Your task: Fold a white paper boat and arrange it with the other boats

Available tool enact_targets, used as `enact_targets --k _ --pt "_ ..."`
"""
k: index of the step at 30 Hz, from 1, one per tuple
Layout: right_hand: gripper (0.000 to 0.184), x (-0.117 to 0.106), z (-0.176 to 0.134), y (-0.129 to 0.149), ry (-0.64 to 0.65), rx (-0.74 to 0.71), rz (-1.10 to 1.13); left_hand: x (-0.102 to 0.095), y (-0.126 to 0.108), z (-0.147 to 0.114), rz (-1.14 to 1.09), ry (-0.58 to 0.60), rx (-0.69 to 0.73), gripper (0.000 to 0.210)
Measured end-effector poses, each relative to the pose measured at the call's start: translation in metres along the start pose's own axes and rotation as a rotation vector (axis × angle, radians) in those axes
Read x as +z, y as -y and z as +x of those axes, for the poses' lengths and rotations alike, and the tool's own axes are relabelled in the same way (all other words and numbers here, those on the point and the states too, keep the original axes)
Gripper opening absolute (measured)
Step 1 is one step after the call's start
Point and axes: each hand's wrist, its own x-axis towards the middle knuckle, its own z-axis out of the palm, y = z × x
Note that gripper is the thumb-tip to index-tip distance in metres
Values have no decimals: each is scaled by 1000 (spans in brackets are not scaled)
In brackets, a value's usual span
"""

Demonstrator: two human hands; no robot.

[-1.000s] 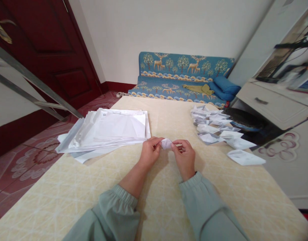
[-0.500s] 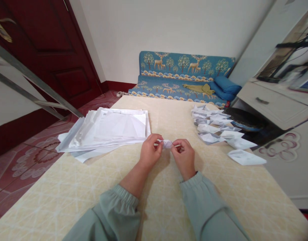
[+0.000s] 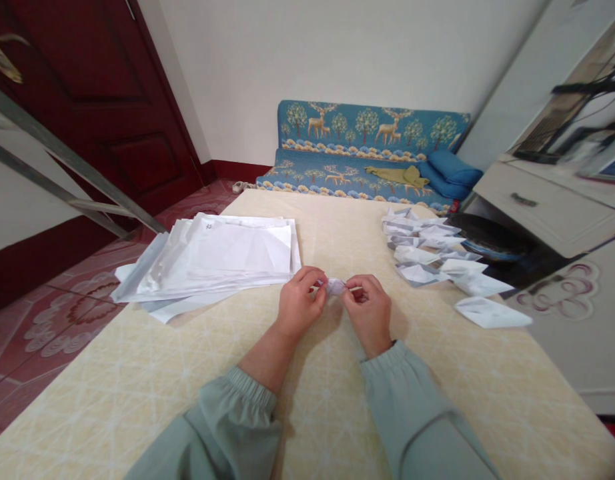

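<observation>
Between my hands is a small folded white paper, held just above the table. My left hand pinches its left end with thumb and fingers. On the opposite end, my right hand is closed in a pinch. Fingertips cover both ends of the paper, so its full shape is hidden. A stack of loose white sheets lies to the left of my left hand. Right of my right hand, several folded paper boats stand in rows, and one boat sits nearest the table's right edge.
Beyond the table's far edge is a blue patterned sofa with a yellow-green cloth on it. A white cabinet and a dark round pan stand at the right. Metal bars slant at the left.
Both hands keep their pinch on the folded paper. The fingers and the paper have shifted only slightly; the sheets and boats are where they were.
</observation>
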Motion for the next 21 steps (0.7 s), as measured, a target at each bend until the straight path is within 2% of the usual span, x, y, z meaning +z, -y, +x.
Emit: enact_targets --k 14,21 --pt "14 0 0 -1 -4 -19 -7 2 3 0 -4 -1 -17 10" --pt "15 0 0 0 12 -31 9 1 7 0 39 38 2 10"
